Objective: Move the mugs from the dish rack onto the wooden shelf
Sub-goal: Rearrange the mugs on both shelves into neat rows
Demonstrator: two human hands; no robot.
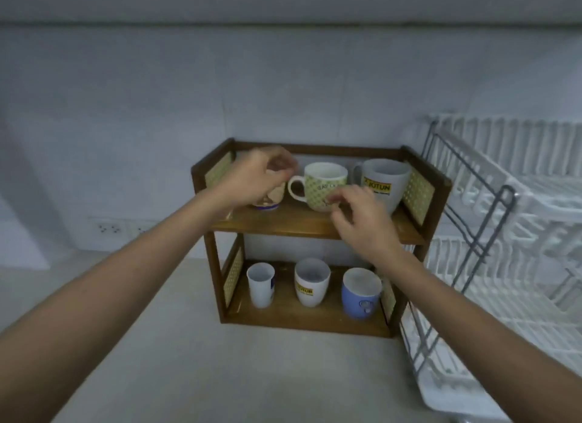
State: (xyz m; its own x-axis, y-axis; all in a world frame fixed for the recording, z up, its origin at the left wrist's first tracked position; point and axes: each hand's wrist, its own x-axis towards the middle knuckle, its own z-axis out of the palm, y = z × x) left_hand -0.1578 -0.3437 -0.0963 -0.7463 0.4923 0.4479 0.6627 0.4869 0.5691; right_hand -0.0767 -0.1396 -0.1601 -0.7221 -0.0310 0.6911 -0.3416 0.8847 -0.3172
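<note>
The wooden shelf (pixel 315 226) has two tiers. Its top tier carries a small patterned mug with a blue base (pixel 267 200), a green patterned mug (pixel 324 183) and a large white Jotun mug (pixel 382 180). On the bottom tier stand a tall white cup (pixel 260 284), a white Jotun mug (pixel 311 282) and a blue mug (pixel 360 293). My left hand (pixel 255 178) is curled over the small mug's rim and hides its top; I cannot tell whether it grips. My right hand (pixel 359 215) hovers in front of the green mug, fingers apart and holding nothing.
A white dish rack (pixel 504 233) with a grey wire frame stands right of the shelf; no mugs show in it. Behind everything is a tiled wall with sockets (pixel 108 228) at the left. A pale counter (pixel 220 375) spreads in front of the shelf.
</note>
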